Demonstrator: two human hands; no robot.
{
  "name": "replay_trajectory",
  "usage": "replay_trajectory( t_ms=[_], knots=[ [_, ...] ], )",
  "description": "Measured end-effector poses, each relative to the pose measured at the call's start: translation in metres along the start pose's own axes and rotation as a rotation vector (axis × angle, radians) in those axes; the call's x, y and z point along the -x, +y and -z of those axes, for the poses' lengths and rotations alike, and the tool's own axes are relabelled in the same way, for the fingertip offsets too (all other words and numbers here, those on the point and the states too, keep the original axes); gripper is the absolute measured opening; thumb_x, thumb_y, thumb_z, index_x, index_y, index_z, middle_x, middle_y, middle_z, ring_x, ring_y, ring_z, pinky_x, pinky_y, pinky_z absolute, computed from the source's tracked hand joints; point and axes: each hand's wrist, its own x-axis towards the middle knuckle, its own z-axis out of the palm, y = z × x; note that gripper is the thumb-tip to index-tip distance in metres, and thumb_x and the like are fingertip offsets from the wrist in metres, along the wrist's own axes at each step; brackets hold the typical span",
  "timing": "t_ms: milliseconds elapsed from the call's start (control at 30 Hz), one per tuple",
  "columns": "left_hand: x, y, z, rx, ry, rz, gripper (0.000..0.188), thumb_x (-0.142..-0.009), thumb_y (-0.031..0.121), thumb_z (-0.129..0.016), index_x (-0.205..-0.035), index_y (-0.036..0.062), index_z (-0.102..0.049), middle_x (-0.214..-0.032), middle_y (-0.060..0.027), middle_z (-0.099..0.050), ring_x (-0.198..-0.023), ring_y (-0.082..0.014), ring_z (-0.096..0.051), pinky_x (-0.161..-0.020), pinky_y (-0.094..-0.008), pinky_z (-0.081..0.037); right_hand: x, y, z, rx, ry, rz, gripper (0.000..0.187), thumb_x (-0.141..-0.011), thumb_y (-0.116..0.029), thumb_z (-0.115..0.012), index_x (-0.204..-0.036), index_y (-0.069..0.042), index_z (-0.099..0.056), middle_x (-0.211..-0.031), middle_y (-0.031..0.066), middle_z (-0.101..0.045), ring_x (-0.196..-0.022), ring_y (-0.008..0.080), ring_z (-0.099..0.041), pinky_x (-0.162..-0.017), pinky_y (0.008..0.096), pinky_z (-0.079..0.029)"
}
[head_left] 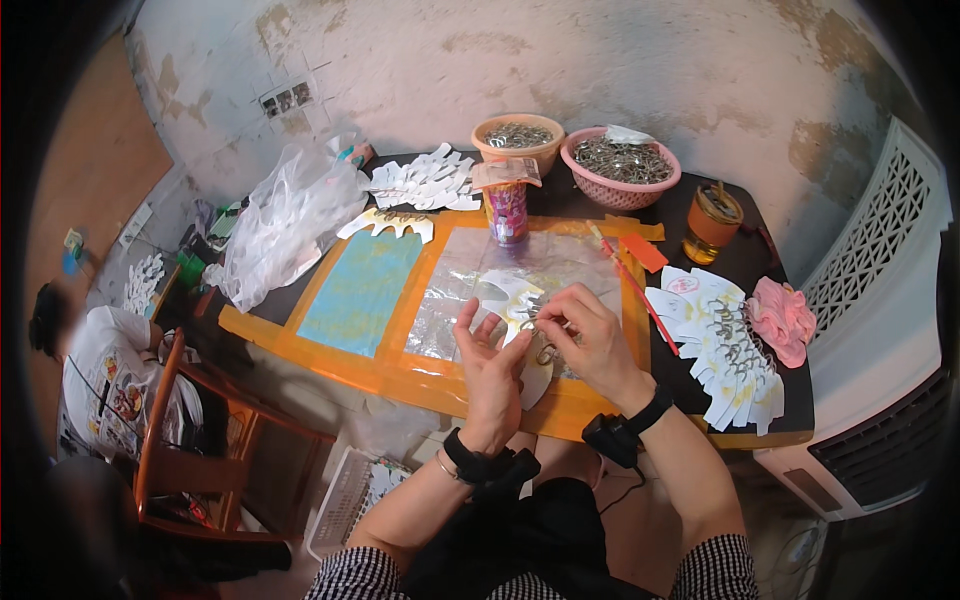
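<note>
While facing a dark table [798,400] banded with orange tape [395,375], have at far left a seated co-worker [115,370] in white, near a wooden chair [190,487]. Next find a clear plastic bag [290,225] on the table's left end, then a blue sheet [360,300] lying flat, with a pile of white cards [425,178] behind it. Hold the left hand [492,375] with fingers loosely curled and apart, thumb at a scalloped white card [510,303] — cannot tell whether gripping it. Have that card over the table's middle, nearer than a purple tumbler [508,220]. With the right hand [592,335], pinch thumb and forefinger at a metal ring [546,354] on the card. Behind, see an orange bowl [545,155] and a pink basket [610,192], both full of metal pieces. Farther right, find a red stick [655,315], an orange-banded jar [712,225], a fan of ringed cards [720,345] — and, just beside, a crumpled pink cloth [780,322].
</note>
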Motion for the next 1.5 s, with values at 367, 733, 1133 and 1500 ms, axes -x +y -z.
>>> replay_trajectory(
  t_ms=[367,733,1133,1500],
  knots=[
    [0.001,-0.002,0.003,-0.014,0.061,0.01,0.078,-0.088,-0.006,-0.069,-0.151,0.0167,-0.03,-0.14,-0.0104,-0.039,-0.115,-0.0193,-0.057,-0.088,-0.0289,-0.051,0.003,-0.004,-0.002,-0.048,-0.089,-0.058,0.009,-0.091,-0.003,-0.071,-0.097,-0.001,-0.064,-0.099,0.01,-0.059,-0.08,0.0224,-0.069,-0.066,0.0324,-0.057],
    [0.009,-0.005,0.012,-0.134,-0.048,-0.027,0.08,-0.091,-0.01,-0.066,-0.155,0.0148,-0.025,-0.148,-0.0144,-0.035,-0.124,-0.0236,-0.056,-0.094,-0.0306,-0.054,0.003,0.017,0.007,-0.276,-0.184,-0.363,0.01,-0.087,-0.008,-0.077,-0.09,0.001,-0.074,-0.09,0.0067,-0.064,-0.081,0.0141,-0.066,-0.071,0.0278,-0.053],
    [-0.022,0.062,0.054,-1.466,-0.467,-0.887,0.042,-0.086,0.012,-0.073,-0.126,0.0072,-0.062,-0.121,-0.0163,-0.061,-0.105,-0.033,-0.063,-0.087,-0.0431,-0.053,0.001,0.005,0.02,-0.038,-0.567,-0.27,0.009,-0.084,-0.006,-0.077,-0.085,0.0,-0.07,-0.081,0.001,-0.056,-0.07,0.0091,-0.053,-0.064,0.0254,-0.044],
    [-0.058,0.09,0.062,-1.467,-0.615,-0.068,0.043,-0.084,0.019,-0.076,-0.122,0.0018,-0.063,-0.1,-0.0197,-0.068,-0.087,-0.035,-0.067,-0.078,-0.04,-0.053,-0.002,0.002,0.023,0.006,-0.518,-0.171,0.01,-0.083,-0.006,-0.075,-0.083,0.001,-0.068,-0.084,0.0088,-0.06,-0.071,0.022,-0.064,-0.066,0.0322,-0.051]
  ],
)
